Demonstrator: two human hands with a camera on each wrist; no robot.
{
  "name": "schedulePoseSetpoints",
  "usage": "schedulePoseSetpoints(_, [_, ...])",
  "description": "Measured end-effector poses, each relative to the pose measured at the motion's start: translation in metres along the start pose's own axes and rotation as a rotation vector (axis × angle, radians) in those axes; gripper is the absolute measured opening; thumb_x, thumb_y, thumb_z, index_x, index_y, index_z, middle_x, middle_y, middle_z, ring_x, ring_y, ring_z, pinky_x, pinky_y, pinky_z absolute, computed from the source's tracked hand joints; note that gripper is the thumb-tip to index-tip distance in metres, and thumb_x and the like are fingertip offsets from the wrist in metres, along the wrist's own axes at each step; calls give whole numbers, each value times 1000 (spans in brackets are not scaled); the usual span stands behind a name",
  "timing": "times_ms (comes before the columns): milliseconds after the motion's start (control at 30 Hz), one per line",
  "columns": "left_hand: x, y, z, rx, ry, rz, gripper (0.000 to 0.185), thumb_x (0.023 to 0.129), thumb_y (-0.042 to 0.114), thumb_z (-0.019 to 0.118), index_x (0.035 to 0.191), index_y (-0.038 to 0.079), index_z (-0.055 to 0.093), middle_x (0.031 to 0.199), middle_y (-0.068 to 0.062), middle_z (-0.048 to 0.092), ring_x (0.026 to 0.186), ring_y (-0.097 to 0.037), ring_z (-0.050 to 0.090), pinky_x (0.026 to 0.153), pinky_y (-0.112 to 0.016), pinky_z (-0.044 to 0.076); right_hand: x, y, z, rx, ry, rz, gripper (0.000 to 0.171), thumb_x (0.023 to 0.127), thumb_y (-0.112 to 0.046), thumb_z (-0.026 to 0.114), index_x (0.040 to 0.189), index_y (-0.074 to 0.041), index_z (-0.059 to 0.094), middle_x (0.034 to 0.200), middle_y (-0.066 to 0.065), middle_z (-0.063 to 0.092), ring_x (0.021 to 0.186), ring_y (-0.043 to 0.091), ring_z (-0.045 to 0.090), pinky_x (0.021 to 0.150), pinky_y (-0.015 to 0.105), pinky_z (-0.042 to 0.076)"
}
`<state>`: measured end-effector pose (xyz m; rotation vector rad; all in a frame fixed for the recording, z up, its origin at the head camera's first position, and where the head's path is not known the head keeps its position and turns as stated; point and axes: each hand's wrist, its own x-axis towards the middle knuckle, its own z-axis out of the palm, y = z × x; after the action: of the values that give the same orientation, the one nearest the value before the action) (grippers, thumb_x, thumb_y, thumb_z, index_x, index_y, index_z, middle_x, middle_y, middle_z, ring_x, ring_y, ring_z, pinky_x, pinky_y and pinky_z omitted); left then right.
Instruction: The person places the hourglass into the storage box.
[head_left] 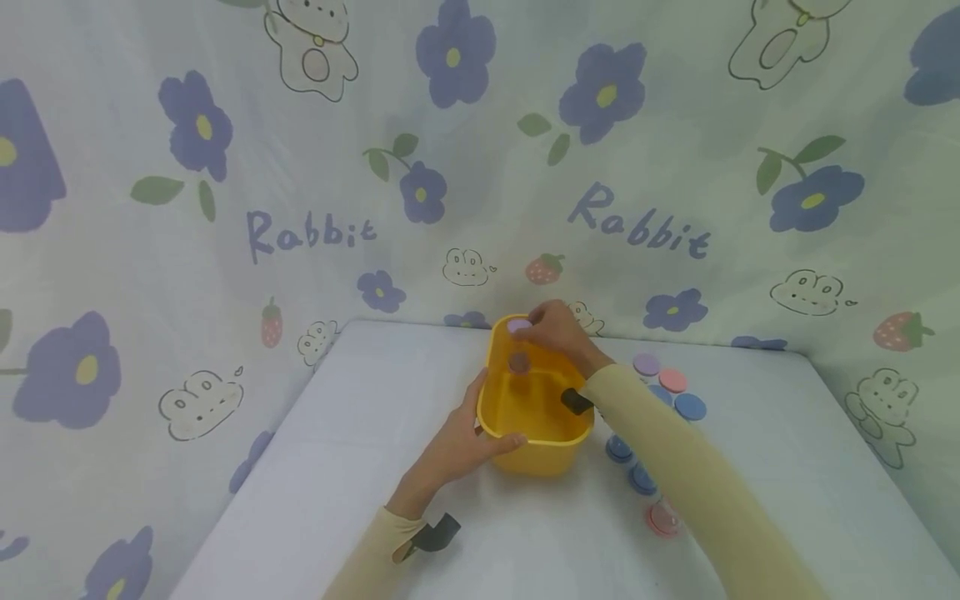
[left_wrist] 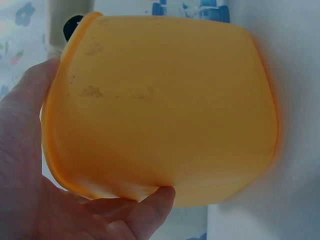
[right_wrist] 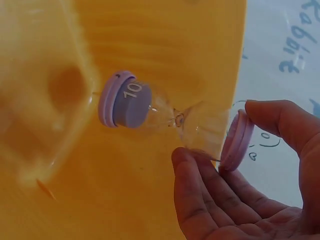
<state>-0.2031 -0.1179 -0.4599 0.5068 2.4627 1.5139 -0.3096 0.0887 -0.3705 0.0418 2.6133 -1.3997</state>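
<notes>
A yellow plastic bin stands on the white table. My left hand grips its near-left side, thumb over the near rim and fingers along the outer wall. In the left wrist view, the fingertips press the wall of the bin. My right hand pinches a sand timer by one purple cap, at the far end of the bin. The glass tilts down into the bin, its lower bulb holding purple sand and marked "10".
Right of the bin, partly behind my right sleeve, are more sand timers: a purple one, a pink one, several blue ones and a nearer pink one. A patterned curtain hangs behind the table.
</notes>
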Motion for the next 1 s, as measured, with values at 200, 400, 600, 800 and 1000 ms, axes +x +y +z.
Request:
schedulePoseSetpoints(200, [-1,1,1,-4,0,-15,116,83,60,80,166,31,4,162,8,42,147,-28,47,122,-53,41,5,1,6,-41,-15,64,42,90,-33,78,117,-8,56,115,10,65,109,35,63,107,47,55])
schedulePoseSetpoints(400, [-1,1,1,11,8,-24,116,83,60,80,166,32,5,162,7,42,146,-28,48,122,-52,43,5,4,11,-110,-25,70,40,91,-30,78,117,-9,56,114,11,65,107,34,62,107,47,53])
schedulePoseSetpoints(600, [-2,3,2,9,2,-23,114,85,55,80,167,30,5,162,7,42,146,-28,48,121,-53,43,7,8,17,-140,-40,48,40,91,-30,77,118,-9,56,112,10,65,103,32,59,101,44,51])
schedulePoseSetpoints(800, [-2,5,2,20,11,-32,114,85,53,80,167,29,5,164,7,40,147,-28,48,122,-52,43,8,10,22,-158,-39,-3,44,89,-25,78,125,-7,62,109,6,68,100,28,60,102,41,51])
schedulePoseSetpoints(1000, [-3,6,2,22,15,-34,112,87,48,81,167,29,6,166,5,38,148,-28,46,122,-53,41,13,13,26,-146,-37,-59,43,86,-20,79,125,-9,66,107,5,71,98,27,61,101,40,52])
